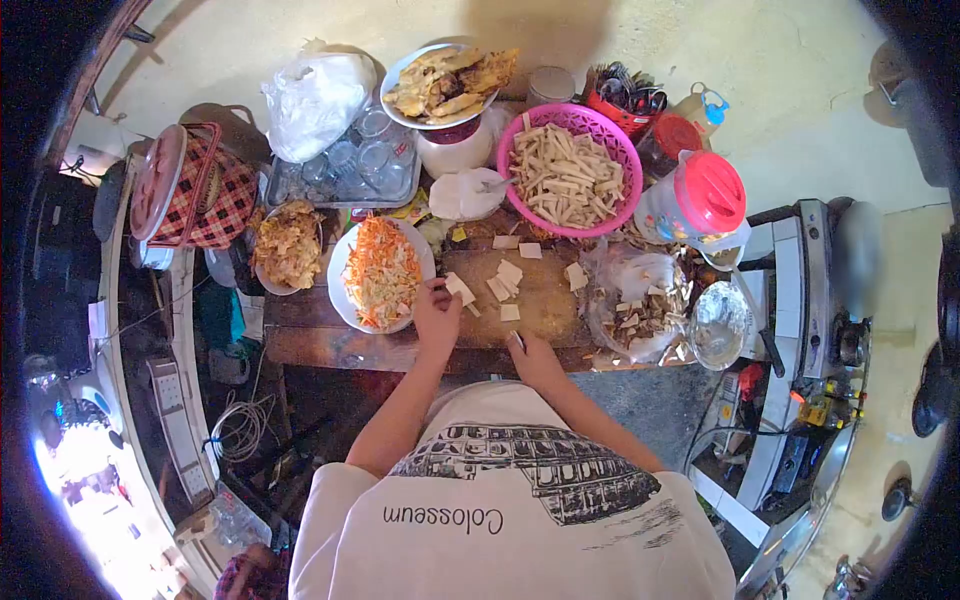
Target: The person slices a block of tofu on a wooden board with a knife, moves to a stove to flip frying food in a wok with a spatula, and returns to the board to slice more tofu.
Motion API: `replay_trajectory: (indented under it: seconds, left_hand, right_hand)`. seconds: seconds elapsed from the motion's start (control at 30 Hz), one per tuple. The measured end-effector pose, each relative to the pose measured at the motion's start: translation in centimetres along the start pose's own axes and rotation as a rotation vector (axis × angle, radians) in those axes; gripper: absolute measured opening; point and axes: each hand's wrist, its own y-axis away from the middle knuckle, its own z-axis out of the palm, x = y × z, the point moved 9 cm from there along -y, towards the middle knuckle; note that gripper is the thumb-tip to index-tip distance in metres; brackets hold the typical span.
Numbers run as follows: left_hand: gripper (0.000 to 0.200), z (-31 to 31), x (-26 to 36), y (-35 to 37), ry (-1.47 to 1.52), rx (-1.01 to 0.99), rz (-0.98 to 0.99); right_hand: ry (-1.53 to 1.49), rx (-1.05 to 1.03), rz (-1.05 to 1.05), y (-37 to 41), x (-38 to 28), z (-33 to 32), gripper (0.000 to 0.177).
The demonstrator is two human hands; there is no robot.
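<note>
My left hand is at the left of the wooden board, between it and a white plate of shredded carrot and cabbage. Its curled fingers touch a flat pale slice. At the board's front edge, my right hand is closed; a small shiny bit shows by its thumb, but what it holds cannot be made out. More flat pale pieces lie scattered on the board, some overlapping.
Behind the board stands a pink basket of pale sticks. A plastic bag with peelings and a metal bowl sit to the right, near a pink-lidded jug. A tray of glasses and a bowl of fried food are left.
</note>
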Motion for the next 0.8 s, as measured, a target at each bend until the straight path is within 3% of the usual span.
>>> replay_trajectory:
  seconds: [0.13,0.27,0.33,0.43,0.53,0.63,0.73,0.8]
  left_hand:
    - [0.036,-2.4,3.9,0.6,0.05,0.133,0.132]
    - [0.036,-1.8,-0.8,0.0,0.2,0.084,-0.037]
    - [0.035,-1.2,-1.9,0.1,0.193,0.052,-0.067]
    - [0.036,-0.3,-0.8,0.7,-0.091,0.068,0.092]
    - [0.037,1.6,-2.4,0.5,-0.118,-0.082,-0.037]
    - [0.044,1.8,-0.9,1.0,-0.283,-0.137,0.002]
    - [0.054,1.6,3.5,2.3,-0.616,-0.113,0.321]
    - [0.057,2.1,2.5,2.3,-0.679,-0.188,0.317]
  right_hand:
    - [-0.071,-0.051,-0.05,0.8,0.1,0.2,0.044]
    - [-0.022,-0.219,-0.048,0.4,0.6,2.1,0.042]
    - [0.007,-0.126,-0.003,0.1,1.2,1.4,0.041]
    - [0.007,0.012,0.035,0.4,0.5,-0.8,0.041]
    - [-0.025,0.066,0.042,0.6,0.3,-1.2,0.04]
    - [-0.047,0.072,0.04,0.5,0.5,-0.8,0.04]
    - [-0.052,0.064,0.033,0.6,0.1,-0.8,0.04]
    - [-0.048,0.055,0.02,0.7,0.2,-0.7,0.041]
